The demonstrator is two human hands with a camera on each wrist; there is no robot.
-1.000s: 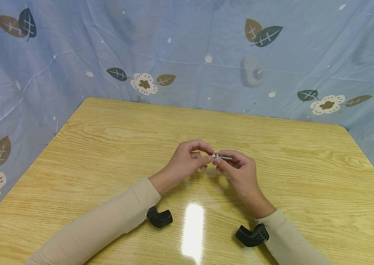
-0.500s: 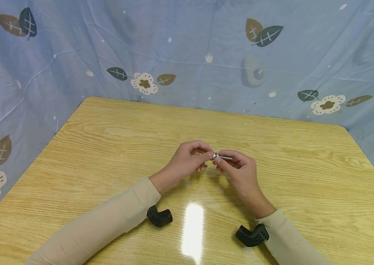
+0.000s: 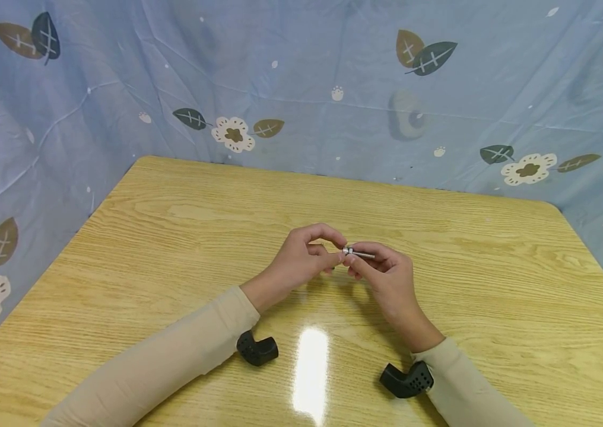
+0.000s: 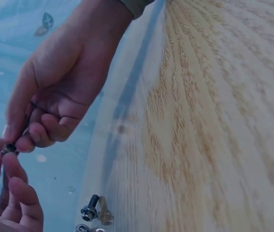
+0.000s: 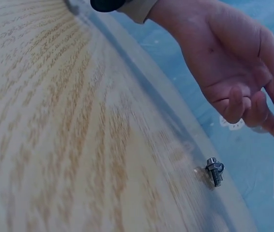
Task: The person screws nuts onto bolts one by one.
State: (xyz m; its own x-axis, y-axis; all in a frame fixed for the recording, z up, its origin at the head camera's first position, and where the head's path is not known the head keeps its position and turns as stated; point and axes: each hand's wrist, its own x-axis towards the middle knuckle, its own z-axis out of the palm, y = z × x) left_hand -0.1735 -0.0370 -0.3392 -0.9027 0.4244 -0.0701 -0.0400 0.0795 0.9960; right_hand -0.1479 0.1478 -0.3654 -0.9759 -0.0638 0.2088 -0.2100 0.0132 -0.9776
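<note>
A silver bolt (image 3: pixel 364 255) lies roughly level between both hands, its bare shank pointing right. At its wide left end I see a hex-shaped part, either head or nut. My left hand (image 3: pixel 297 259) has thumb and index fingertip on that wide end. My right hand (image 3: pixel 389 274) pinches the bolt just beside it with thumb and index finger. In the left wrist view, the bolt's end (image 4: pixel 9 150) is mostly covered by fingers, so its details are hidden. The other fingers of my right hand (image 5: pixel 234 72) curl loosely below.
More metal fasteners lie on the wooden table (image 3: pixel 216 237) under the hands: a dark bolt (image 4: pixel 89 209) with a wide collar, and a round piece (image 4: pixel 83 228) near it. The right wrist view shows a small cluster of bolts (image 5: pixel 215 171). A blue patterned curtain (image 3: pixel 301 77) hangs behind.
Half a second ago my left thumb lay further forward over the wide end; now it has drawn back, and the index finger reaches further out. The right hand has stayed in place.
</note>
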